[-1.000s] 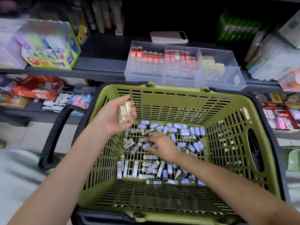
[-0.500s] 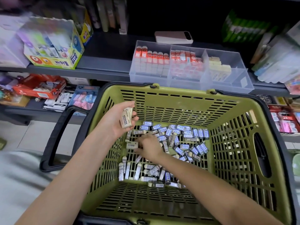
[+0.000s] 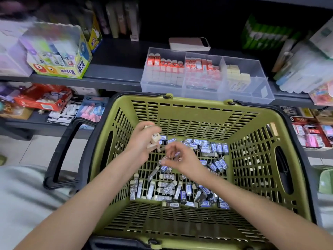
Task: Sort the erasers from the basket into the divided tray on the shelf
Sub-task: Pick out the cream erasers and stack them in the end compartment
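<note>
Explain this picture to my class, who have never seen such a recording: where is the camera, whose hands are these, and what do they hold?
No machine here: a person wears one camera on the head, looking down at their own bare hands. The left hand grips a few cream erasers. The right hand hovers beside it, fingers curled; whether they pinch anything is unclear. Below is a green basket holding many sleeved erasers. Behind, on the shelf, stands the clear divided tray, partly filled.

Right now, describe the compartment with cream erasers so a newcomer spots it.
Above the green basket, a clear divided tray sits on the grey shelf. Its rightmost compartment holds cream erasers at the back; the other two hold red-sleeved ones.
</note>
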